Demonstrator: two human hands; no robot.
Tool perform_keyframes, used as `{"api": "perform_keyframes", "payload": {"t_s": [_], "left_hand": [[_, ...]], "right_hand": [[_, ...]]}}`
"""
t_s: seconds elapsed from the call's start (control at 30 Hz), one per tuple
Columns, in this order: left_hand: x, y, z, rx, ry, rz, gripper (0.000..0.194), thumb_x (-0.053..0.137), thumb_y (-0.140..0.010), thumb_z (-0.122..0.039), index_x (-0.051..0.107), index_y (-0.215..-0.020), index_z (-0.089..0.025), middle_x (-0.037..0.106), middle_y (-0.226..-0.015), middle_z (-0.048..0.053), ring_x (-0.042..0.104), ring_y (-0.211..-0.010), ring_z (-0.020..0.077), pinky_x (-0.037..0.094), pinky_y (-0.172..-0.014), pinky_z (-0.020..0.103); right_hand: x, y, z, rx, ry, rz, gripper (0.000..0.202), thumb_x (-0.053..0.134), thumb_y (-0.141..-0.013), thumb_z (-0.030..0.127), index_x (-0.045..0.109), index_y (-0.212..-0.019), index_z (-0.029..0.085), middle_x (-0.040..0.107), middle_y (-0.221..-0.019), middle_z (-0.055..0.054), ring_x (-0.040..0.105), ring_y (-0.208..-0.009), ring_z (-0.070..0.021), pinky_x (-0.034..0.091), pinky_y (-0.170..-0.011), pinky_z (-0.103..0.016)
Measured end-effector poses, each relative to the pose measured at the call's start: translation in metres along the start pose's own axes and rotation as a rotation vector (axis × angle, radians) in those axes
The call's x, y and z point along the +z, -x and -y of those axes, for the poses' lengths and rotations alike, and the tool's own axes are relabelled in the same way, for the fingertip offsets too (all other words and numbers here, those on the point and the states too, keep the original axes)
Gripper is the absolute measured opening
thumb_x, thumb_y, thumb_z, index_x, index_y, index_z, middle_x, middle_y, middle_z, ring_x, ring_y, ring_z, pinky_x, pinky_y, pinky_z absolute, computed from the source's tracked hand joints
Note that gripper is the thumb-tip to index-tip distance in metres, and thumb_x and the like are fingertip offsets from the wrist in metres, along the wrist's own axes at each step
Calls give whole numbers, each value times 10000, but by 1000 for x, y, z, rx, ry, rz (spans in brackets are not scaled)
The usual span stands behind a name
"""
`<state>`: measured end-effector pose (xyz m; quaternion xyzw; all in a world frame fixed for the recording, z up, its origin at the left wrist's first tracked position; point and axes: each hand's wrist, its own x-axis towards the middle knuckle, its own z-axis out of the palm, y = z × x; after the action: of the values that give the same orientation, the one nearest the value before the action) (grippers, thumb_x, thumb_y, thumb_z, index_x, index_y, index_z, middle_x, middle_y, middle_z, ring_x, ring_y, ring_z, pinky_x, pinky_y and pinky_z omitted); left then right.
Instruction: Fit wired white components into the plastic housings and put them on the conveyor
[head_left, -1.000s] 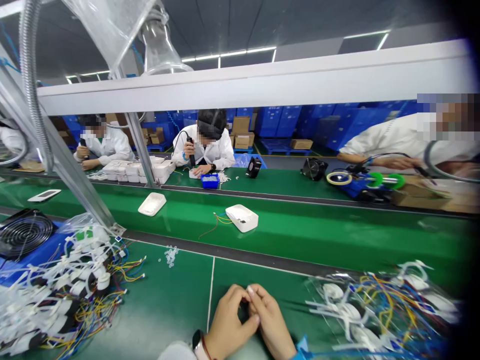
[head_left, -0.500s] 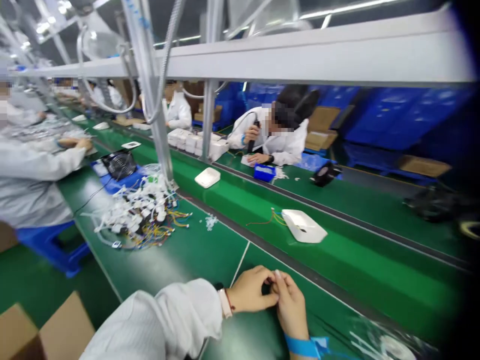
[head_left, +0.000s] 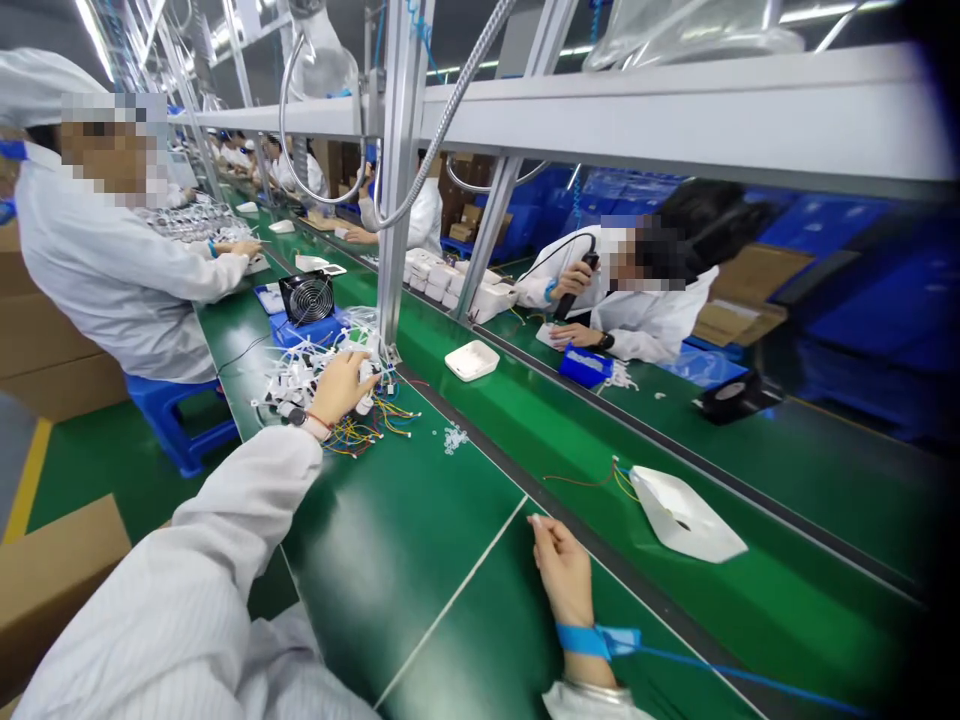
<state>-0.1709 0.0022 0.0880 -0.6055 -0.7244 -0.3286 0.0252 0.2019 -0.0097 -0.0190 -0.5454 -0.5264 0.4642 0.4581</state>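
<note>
My left hand (head_left: 339,392) reaches over a heap of white cable assemblies (head_left: 281,388) with coloured wires, its fingers apart and touching or just above the heap. Whether it touches a part cannot be told. Further right, my right hand (head_left: 564,578) is raised over the green bench with thumb and fingertips pinched together. Anything between them is too small to make out. A blue wrist strap (head_left: 592,640) circles that wrist. Small clear pieces (head_left: 454,438) lie in a little pile between the heap and the belt.
A green conveyor belt (head_left: 540,420) carries white housings (head_left: 686,515), one with wires hanging out. A black fan (head_left: 307,297) stands on a blue bin behind the heap. Metal posts (head_left: 397,200) rise beside the belt. Co-workers in white coats sit left and across.
My hands have parted: the left has moved away to the cable heap, while the right stays near the bench with its fingers pinched. The camera view has turned left.
</note>
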Motion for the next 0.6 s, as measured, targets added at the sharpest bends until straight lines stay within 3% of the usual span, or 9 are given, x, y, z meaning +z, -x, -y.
{"api": "perform_keyframes", "payload": {"t_s": [0.1, 0.17, 0.23, 0.3, 0.43, 0.6], "left_hand": [[9, -16, 20, -10, 20, 107, 352, 580, -759, -394, 621, -974, -118, 644, -860, 108, 566, -840, 246, 405, -819, 360], [13, -14, 24, 0, 70, 150, 330, 541, -782, -403, 651, -905, -117, 665, -809, 94, 580, -760, 218, 424, -770, 333], [6, -5, 22, -2, 124, 166, 378, 487, -809, -430, 656, -930, -114, 681, -850, 86, 589, -755, 202, 438, -748, 314], [-14, 6, 14, -31, 227, 169, 432, 466, -811, -470, 648, -979, -117, 687, -890, 69, 597, -774, 192, 455, -735, 304], [-78, 28, -19, -128, 581, 128, 423, 560, -760, -449, 636, -1037, -138, 677, -945, 25, 595, -869, 190, 444, -822, 342], [-141, 52, -62, 8, 634, -46, 313, 574, -770, -370, 670, -940, -125, 650, -871, -5, 573, -769, 133, 446, -769, 353]], "right_hand": [[21, -15, 4, -146, 86, -17, 386, 599, -662, 533, 619, -720, 152, 501, -511, 24, 432, -488, -119, 342, -493, -254], [37, -27, 5, -294, 203, 14, 335, 546, -721, 485, 618, -721, 158, 558, -611, -12, 485, -568, -141, 387, -566, -275], [54, -41, 6, -376, 287, 49, 280, 521, -750, 429, 616, -704, 169, 572, -691, -34, 509, -639, -157, 405, -629, -292], [71, -56, 6, -411, 342, 68, 233, 518, -754, 381, 612, -684, 179, 566, -758, -52, 519, -735, -179, 409, -709, -313], [98, -77, 6, -447, 464, 77, 181, 541, -736, 331, 610, -649, 188, 549, -842, -76, 492, -874, -219, 362, -845, -363], [110, -81, 10, -468, 532, 102, 181, 558, -709, 322, 633, -610, 191, 558, -851, -84, 484, -867, -232, 350, -825, -379]]}}
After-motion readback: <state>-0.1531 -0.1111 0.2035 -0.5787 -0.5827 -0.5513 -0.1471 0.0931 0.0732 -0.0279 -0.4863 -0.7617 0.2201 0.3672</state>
